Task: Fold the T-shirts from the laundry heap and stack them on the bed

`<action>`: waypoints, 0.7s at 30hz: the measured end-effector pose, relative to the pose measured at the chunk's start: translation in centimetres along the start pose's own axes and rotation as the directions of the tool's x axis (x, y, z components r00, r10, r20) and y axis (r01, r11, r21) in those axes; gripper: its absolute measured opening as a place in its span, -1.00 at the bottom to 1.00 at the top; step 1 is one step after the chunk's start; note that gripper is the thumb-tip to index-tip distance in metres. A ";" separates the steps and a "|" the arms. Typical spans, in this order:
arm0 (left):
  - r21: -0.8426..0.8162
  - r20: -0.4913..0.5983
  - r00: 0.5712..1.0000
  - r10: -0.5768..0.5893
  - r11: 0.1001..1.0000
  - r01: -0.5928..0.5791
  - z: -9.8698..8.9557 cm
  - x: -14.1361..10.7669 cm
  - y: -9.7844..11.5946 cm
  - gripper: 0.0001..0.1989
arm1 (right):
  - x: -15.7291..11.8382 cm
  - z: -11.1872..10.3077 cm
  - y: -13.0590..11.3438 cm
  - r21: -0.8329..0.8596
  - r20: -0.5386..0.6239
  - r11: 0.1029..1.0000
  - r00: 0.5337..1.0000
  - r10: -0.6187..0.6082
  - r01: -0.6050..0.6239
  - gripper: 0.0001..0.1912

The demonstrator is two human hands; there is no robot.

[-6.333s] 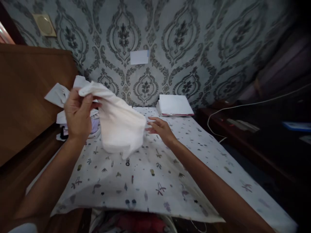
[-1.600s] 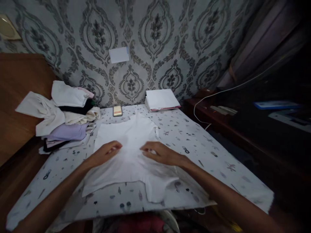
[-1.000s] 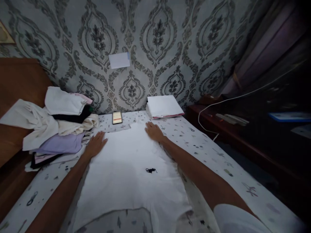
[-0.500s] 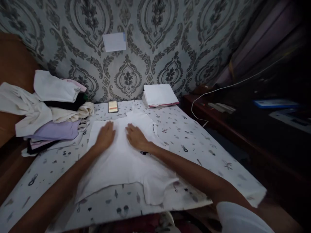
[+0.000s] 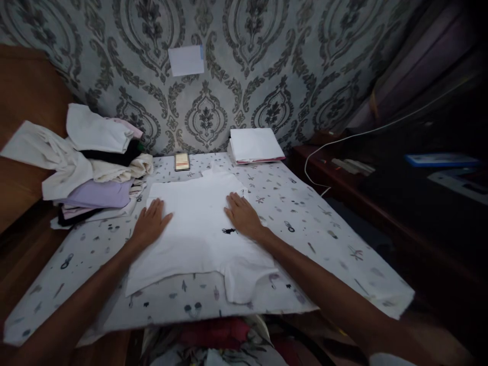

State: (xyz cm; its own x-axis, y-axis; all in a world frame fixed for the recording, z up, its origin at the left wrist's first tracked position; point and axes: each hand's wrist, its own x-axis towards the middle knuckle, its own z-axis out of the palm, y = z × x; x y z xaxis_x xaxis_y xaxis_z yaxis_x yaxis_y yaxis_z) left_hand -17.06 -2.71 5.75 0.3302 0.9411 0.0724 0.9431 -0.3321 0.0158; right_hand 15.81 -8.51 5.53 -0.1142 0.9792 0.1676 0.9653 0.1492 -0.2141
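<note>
A white T-shirt (image 5: 190, 229) lies spread sideways on the printed cloth, its collar to the right and its hem to the left. A small black emblem (image 5: 229, 231) shows on its chest. My left hand (image 5: 150, 223) rests on the shirt's left part near the hem, palm down with fingers outstretched. Flat on the collar side lies my right hand (image 5: 244, 216), fingers stretched forward, just above the emblem. The near sleeve (image 5: 244, 279) is somewhat rumpled and points toward me.
On the left a pile of folded clothes (image 5: 95, 195) is stacked beside the patterned table cloth (image 5: 305, 244). A phone-like device (image 5: 182, 161) and a stack of papers (image 5: 257, 145) lie by the wall. Right of the table, a white cable (image 5: 354, 136) runs above a dark surface.
My hands have moved apart across the shirt, the left toward the hem and the right toward the collar. The emblem is more fully uncovered. The camera view has shifted slightly.
</note>
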 end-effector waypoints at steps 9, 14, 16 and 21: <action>0.024 -0.049 0.999 -0.013 1.000 0.014 -2.2 -2.8 -2.1 -0.39 | -3.6 -3.0 -0.4 0.235 -0.005 0.972 1.000 -0.012 0.013 -0.47; -0.285 0.064 0.920 0.387 0.891 -0.354 -3.8 -6.1 1.9 -0.42 | -10.7 -6.3 -0.3 0.436 0.127 0.892 0.973 -0.193 0.121 -0.47; -0.348 0.094 0.831 0.549 0.800 -0.489 -3.9 -7.7 3.6 -0.44 | -13.4 -6.7 0.3 0.474 0.169 0.871 0.956 -0.239 0.133 -0.38; -0.286 0.080 0.763 0.641 0.749 -0.598 -4.3 -10.1 4.8 -0.53 | -17.8 -5.6 1.5 0.492 0.089 0.852 0.964 -0.252 0.178 -0.50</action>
State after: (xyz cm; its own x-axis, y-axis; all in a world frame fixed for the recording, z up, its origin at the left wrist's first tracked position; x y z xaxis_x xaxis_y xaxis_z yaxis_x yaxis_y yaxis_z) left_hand -15.99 -14.08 9.39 0.8596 0.5107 -0.0146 0.4973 -0.8298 0.2533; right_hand 20.63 -26.46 7.59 -0.3745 0.9181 0.1296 0.6869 0.3686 -0.6264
